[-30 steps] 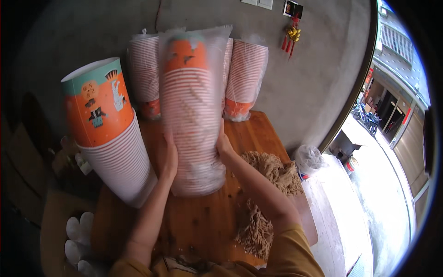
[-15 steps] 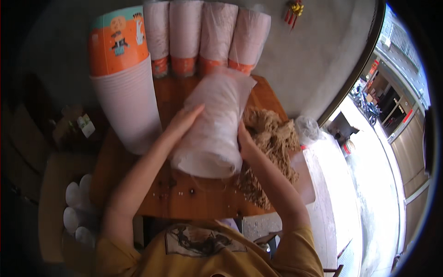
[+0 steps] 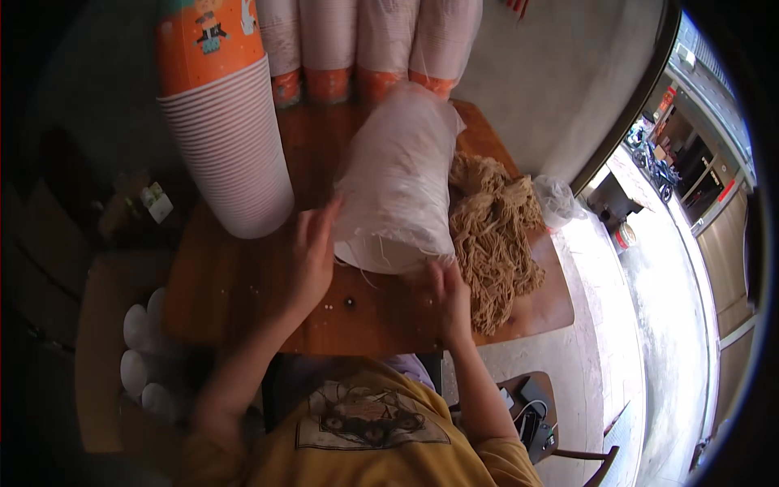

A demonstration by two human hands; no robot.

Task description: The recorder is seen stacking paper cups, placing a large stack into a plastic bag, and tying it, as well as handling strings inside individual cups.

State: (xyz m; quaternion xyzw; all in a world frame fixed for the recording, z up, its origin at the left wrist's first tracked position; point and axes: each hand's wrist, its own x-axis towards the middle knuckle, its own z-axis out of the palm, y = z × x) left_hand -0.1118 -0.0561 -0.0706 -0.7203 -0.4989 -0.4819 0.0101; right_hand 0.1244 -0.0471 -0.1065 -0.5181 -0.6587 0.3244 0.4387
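Observation:
A stack of white paper cups in a clear plastic bag (image 3: 398,174) lies on the wooden table, its near end facing me. My left hand (image 3: 315,253) rests against the near left side of this stack, fingers stretched out. At the near right edge my right hand (image 3: 451,296) has its fingers closed on the loose rim of the plastic bag; its fingertips are partly blurred. A thin strand hangs from the opening. Just right of the bag lies a heap of tan string (image 3: 495,239).
A tall unwrapped stack of paper cups (image 3: 231,146), orange at its top, stands at left. Several bagged stacks (image 3: 331,49) line the wall. A cardboard box (image 3: 97,349) with white cups is at lower left. A crumpled clear bag (image 3: 556,201) and a chair (image 3: 535,406) are at right.
The bagged stack has been set farther from me on the table. Both hands have slid from its sides to its near end, the right one to the bag's rim.

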